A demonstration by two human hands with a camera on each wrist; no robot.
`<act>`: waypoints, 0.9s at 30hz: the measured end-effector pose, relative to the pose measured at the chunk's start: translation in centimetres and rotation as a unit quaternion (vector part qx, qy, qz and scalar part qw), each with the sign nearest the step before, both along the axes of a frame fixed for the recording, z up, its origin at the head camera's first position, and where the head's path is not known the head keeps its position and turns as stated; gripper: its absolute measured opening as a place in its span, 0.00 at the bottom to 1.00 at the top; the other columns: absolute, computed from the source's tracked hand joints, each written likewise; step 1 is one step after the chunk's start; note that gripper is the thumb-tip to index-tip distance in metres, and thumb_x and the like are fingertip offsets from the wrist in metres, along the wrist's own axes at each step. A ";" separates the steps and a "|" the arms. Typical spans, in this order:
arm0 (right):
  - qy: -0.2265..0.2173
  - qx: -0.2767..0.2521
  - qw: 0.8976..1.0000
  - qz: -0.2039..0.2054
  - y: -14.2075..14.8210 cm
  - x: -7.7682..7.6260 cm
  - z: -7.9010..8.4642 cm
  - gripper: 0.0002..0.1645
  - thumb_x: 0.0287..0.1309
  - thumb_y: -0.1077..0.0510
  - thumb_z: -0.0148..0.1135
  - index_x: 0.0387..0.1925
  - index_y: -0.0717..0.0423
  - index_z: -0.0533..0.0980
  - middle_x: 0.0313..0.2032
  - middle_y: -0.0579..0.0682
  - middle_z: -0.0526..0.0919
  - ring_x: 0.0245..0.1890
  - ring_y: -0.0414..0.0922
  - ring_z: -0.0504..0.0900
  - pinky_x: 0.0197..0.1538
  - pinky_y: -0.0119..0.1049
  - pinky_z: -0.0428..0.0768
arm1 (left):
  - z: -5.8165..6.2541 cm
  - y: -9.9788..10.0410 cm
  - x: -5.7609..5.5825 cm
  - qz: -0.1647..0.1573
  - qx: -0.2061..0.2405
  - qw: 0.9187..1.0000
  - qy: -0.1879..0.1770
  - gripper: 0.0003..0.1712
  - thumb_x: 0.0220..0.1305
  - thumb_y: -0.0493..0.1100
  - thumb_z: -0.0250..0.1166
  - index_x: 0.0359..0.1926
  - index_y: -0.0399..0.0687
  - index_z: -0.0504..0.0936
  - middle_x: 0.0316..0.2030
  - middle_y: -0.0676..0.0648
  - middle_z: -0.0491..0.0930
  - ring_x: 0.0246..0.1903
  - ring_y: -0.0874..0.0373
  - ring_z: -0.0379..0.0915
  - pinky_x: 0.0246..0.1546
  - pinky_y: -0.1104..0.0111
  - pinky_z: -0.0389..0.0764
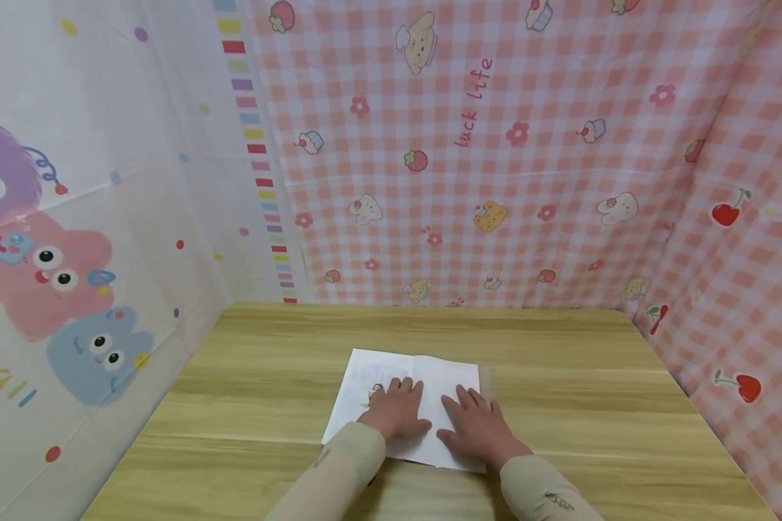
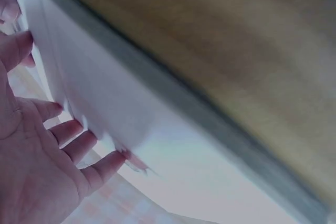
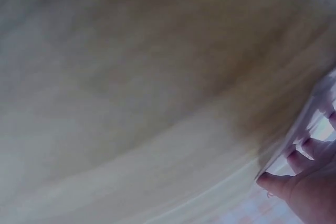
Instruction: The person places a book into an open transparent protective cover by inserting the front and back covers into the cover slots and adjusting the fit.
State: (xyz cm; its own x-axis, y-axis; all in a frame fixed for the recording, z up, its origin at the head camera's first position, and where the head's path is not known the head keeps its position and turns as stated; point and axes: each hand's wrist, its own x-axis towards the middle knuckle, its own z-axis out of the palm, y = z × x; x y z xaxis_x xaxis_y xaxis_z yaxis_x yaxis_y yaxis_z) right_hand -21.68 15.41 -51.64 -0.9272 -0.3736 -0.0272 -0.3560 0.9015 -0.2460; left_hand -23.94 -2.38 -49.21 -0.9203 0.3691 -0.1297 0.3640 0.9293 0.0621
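Observation:
An open book [image 1: 347,412] with white pages lies flat on the table, a small printed figure [image 1: 377,388] on its left page. My left hand [image 1: 396,411] rests palm down near the fold, fingers spread and pointing away from me. On the right page [image 1: 452,373] lies my right hand [image 1: 478,428], its fingers also spread. In the left wrist view, the left hand [image 2: 37,156] touches the page with its fingertips, and the thick edge of the book [image 2: 178,114] shows. Only part of the right hand [image 3: 315,187] appears in the right wrist view, against the page edge.
The wood-grain table [image 1: 254,376] extends around the book on all sides. A pink checked cloth [image 1: 495,174] hangs behind it, another checked cloth [image 1: 749,289] at the right, and a white cartoon-printed cloth [image 1: 169,181] at the left. A pale translucent strip [image 1: 489,380] shows beside the right page.

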 end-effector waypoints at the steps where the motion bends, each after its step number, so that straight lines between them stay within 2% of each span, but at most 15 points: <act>1: 0.001 0.001 1.000 0.002 0.0 0.0 0.0 0.39 0.60 0.38 0.55 0.66 0.55 0.67 0.68 0.65 0.61 0.66 0.64 0.56 0.60 0.73 0.56 | 0.0 0.0 -0.1 0.001 0.001 1.000 -0.001 0.42 0.57 0.62 0.62 0.67 0.46 0.67 0.62 0.42 0.69 0.60 0.46 0.62 0.57 0.45 0.69; 4: 0.002 0.003 1.000 0.006 0.1 0.0 -0.3 0.40 0.60 0.37 0.55 0.67 0.56 0.65 0.69 0.65 0.61 0.66 0.64 0.56 0.61 0.73 0.56 | -0.4 0.0 -0.6 -0.001 0.002 1.000 0.002 0.42 0.55 0.63 0.64 0.66 0.48 0.69 0.60 0.42 0.70 0.59 0.45 0.63 0.56 0.44 0.71; 8: -0.002 0.005 1.000 0.004 0.1 -0.2 -0.3 0.43 0.58 0.37 0.56 0.67 0.59 0.64 0.68 0.65 0.62 0.66 0.64 0.57 0.60 0.73 0.57 | -0.4 0.1 -0.6 -0.007 -0.010 1.000 0.000 0.41 0.55 0.64 0.63 0.66 0.51 0.69 0.61 0.42 0.69 0.60 0.45 0.61 0.56 0.45 0.70; 12: -0.005 0.008 1.000 0.000 0.0 -0.2 -0.1 0.43 0.57 0.37 0.58 0.65 0.60 0.67 0.68 0.66 0.63 0.65 0.65 0.58 0.60 0.74 0.55 | 0.7 0.2 0.1 -0.011 -0.021 1.000 -0.014 0.40 0.56 0.63 0.62 0.66 0.51 0.70 0.61 0.41 0.69 0.59 0.45 0.61 0.56 0.45 0.70; 18: 0.000 0.019 1.000 -0.009 -0.1 -0.2 -0.1 0.43 0.58 0.35 0.55 0.66 0.57 0.67 0.69 0.66 0.60 0.67 0.64 0.55 0.62 0.74 0.51 | 1.1 0.4 0.3 -0.010 -0.028 1.000 -0.005 0.39 0.56 0.63 0.62 0.65 0.50 0.71 0.60 0.42 0.70 0.57 0.46 0.63 0.54 0.45 0.72; 24: -0.003 0.003 1.000 -0.001 0.1 -0.1 0.2 0.42 0.59 0.37 0.56 0.66 0.59 0.66 0.69 0.66 0.60 0.67 0.64 0.55 0.62 0.72 0.56 | 0.9 0.5 0.0 -0.002 -0.027 1.000 -0.016 0.41 0.57 0.63 0.61 0.67 0.51 0.68 0.71 0.44 0.60 0.65 0.45 0.56 0.59 0.44 0.68; 27: -0.009 0.009 1.000 0.000 0.0 -0.2 0.5 0.42 0.59 0.37 0.56 0.66 0.59 0.66 0.69 0.66 0.60 0.67 0.64 0.55 0.62 0.72 0.56 | 0.8 0.4 -0.1 -0.001 -0.027 0.999 -0.025 0.41 0.58 0.63 0.60 0.69 0.50 0.66 0.72 0.46 0.57 0.67 0.45 0.53 0.61 0.44 0.65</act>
